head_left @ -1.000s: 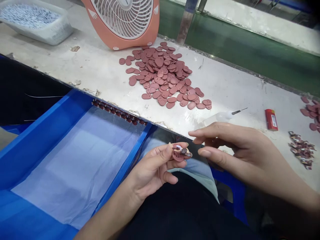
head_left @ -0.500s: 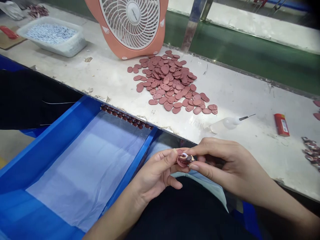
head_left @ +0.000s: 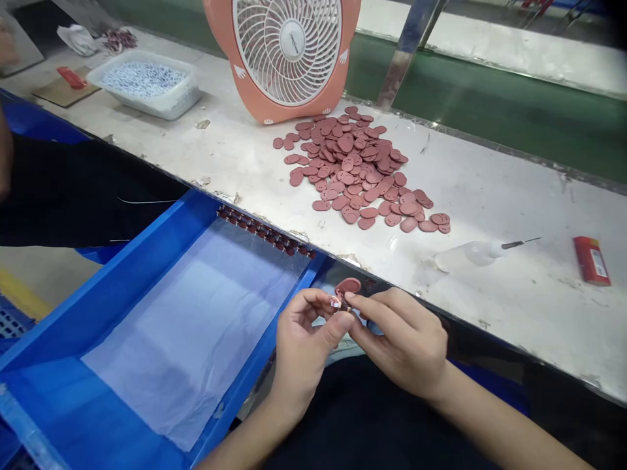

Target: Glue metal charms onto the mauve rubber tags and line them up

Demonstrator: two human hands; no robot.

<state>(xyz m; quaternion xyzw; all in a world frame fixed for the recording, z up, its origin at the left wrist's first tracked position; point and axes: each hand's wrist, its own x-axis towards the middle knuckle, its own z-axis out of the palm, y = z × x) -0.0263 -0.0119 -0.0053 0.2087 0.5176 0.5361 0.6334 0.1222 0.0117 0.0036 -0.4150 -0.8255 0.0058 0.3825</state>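
Close in front of my body, both hands pinch one small figurine [head_left: 337,302] with brown and white parts. A reddish-brown oval disc [head_left: 349,285] sticks up from it at the fingertips; whether the two are joined is hard to see. My left hand [head_left: 306,339] is closed, its thumb and index finger on the figurine. From the other side my right hand [head_left: 399,336] grips it, also closed, with the index fingertip at the disc's lower edge. Fingers cover much of the piece. On the bench beyond lies a heap of similar oval discs [head_left: 353,163], some with small holes.
A blue crate [head_left: 122,281] lined with thin sheeting stands left, small brown pieces rowed at its far end. On the bench [head_left: 235,150] are an orange fan [head_left: 294,59], a needle-tipped bottle [head_left: 470,254], a red lighter [head_left: 592,261] and a tub of bluish-white bits [head_left: 147,98]. Someone sits far left.
The view has shifted left, so bench things appear farther right. My hands have turned the piece; the disc now stands upward above the fingertips, and my left fingers have curled in.
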